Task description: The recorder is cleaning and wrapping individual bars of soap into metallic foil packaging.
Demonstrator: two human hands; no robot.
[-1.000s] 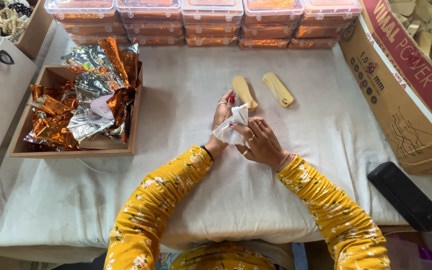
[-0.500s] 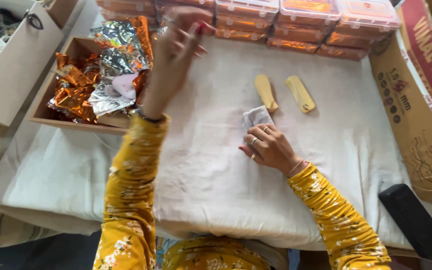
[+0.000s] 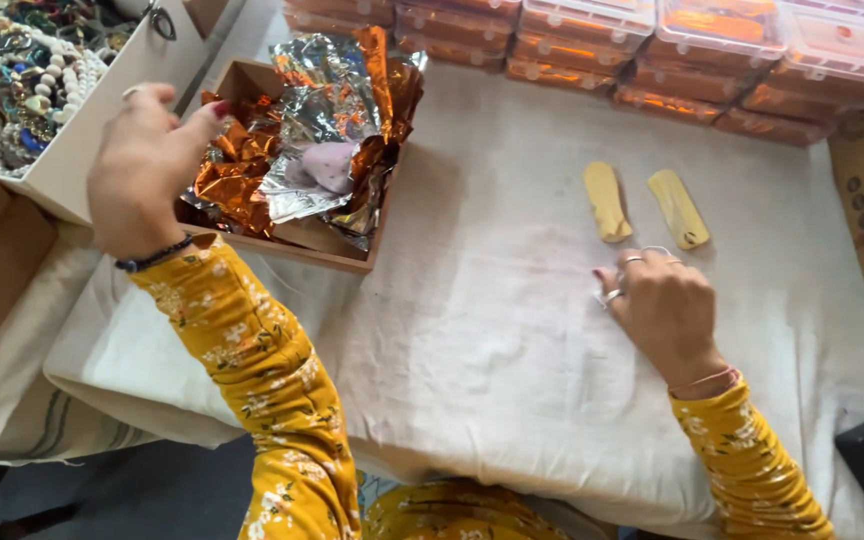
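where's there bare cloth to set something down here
Bare white cloth lies between the wooden tray and the right hand, and along the near edge. Crowded: foil wrappers fill the tray, stacked orange boxes line the back, two yellow pieces sit above the hand.

Mustard-yellow floral sleeves are being worn on both arms; a dark bracelet is being worn beside the left hand (image 3: pixel 142 170), silver rings on the right hand (image 3: pixel 664 310).
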